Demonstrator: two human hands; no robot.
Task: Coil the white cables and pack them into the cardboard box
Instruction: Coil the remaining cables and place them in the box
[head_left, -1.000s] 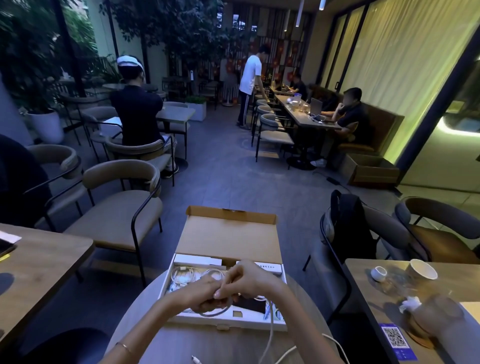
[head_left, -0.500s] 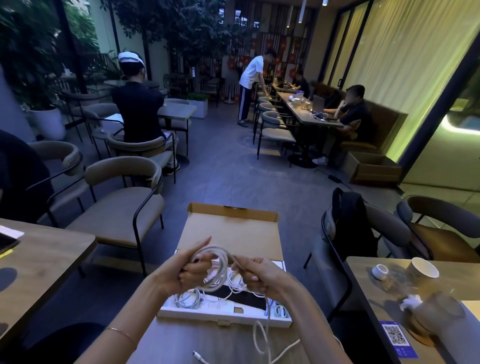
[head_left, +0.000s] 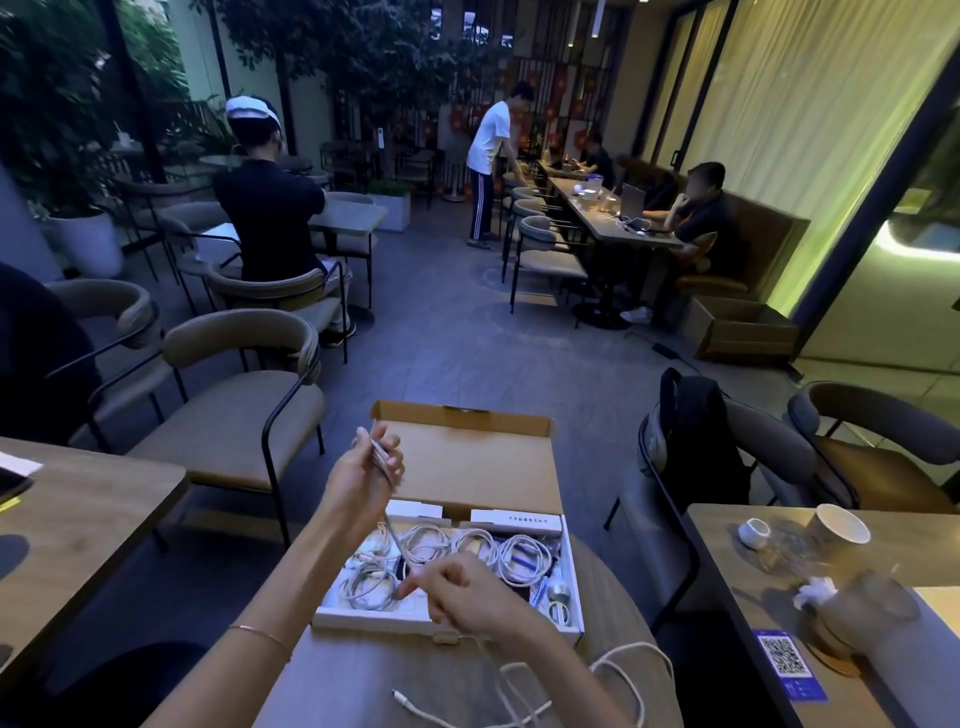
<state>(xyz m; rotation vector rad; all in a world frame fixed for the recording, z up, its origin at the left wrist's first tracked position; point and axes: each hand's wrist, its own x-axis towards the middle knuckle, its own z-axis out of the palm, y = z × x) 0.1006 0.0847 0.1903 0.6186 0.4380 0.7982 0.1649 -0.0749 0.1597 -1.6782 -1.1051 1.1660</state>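
the left hand (head_left: 363, 475) is raised above the open cardboard box (head_left: 447, 621), its grip closed around a few loops of white cable (head_left: 393, 535). that cable runs down taut to the right hand (head_left: 457, 592), whose fingers curl round it just over the box. the rest trails loose across the round worktop (head_left: 363, 675) to a free plug end (head_left: 400, 695). inside the box lie several coiled cables (head_left: 470, 548) (side by side, some touching).
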